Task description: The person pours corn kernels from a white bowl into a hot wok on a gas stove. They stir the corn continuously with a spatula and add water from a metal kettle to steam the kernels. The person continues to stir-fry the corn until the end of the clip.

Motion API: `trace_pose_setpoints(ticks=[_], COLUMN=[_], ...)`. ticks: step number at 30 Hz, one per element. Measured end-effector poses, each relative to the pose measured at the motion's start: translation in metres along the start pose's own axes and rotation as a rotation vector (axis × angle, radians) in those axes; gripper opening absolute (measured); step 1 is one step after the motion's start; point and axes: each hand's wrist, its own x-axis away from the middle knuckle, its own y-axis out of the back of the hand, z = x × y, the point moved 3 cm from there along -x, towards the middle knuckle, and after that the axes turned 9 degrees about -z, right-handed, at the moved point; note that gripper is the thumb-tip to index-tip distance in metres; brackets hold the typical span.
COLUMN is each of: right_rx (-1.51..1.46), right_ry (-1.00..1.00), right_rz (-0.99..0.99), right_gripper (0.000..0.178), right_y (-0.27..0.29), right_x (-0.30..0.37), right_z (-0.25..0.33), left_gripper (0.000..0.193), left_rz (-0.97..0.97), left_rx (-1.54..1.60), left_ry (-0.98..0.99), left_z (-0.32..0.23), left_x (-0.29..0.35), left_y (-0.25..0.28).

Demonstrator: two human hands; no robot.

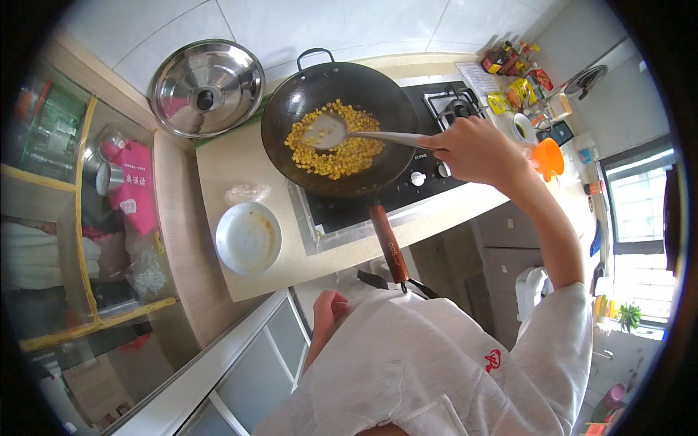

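My right hand (pixel 471 150) is closed round the handle of a metal wok spatula (pixel 385 136). The blade rests among yellow corn kernels (pixel 342 164) spread over the bottom of a dark wok (pixel 392 109), and a few kernels lie on it. The wok sits on the black gas hob (pixel 338 211); its brown wooden handle (pixel 389 245) points toward my body. Low beside my shirt, away from the wok, is my left hand (pixel 329 309), its fingers curled in and nothing seen in them. Part of that hand is hidden.
Left of the wok a steel lid (pixel 207 87) leans against the wall. A white bowl (pixel 249 237) with some residue and a crumpled clear plastic bag (pixel 248 193) stand on the counter. Beyond the second burner (pixel 459 109) are bottles (pixel 509 58), packets and an orange container (pixel 548 158).
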Motion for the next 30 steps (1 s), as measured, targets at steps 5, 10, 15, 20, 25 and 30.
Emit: trace_pose_setpoints(ticks=[5, 10, 15, 20, 25, 30], right_rx=[-0.030, 0.209, 0.536, 0.625, 0.486, 0.506], right_ry=[0.008, -0.095, 0.118, 0.198, 0.243, 0.217], right_rz=[0.022, -0.047, -0.500, -0.625, -0.547, -0.557], right_gripper=[0.032, 0.036, 0.039, 0.039, 0.027, 0.024], right_y=[-0.028, 0.000, 0.011, 0.008, -0.023, -0.026], right_x=[0.006, 0.023, 0.027, 0.036, 0.032, 0.027], right_z=[-0.005, -0.027, -0.021, -0.014, 0.007, 0.007], left_gripper=[0.023, 0.022, 0.021, 0.022, 0.023, 0.022], left_rz=[0.019, -0.095, -0.112, -0.077, -0.080, -0.079], left_rx=[-0.011, 0.099, 0.089, 0.019, 0.028, -0.023], left_ry=[-0.083, -0.099, -0.093, -0.139, -0.174, -0.209], left_z=[-0.003, -0.003, 0.001, -0.001, 0.003, 0.006], left_x=[0.007, 0.012, 0.006, 0.001, -0.003, -0.006], left_y=[-0.006, 0.012, 0.006, -0.003, -0.009, -0.012])
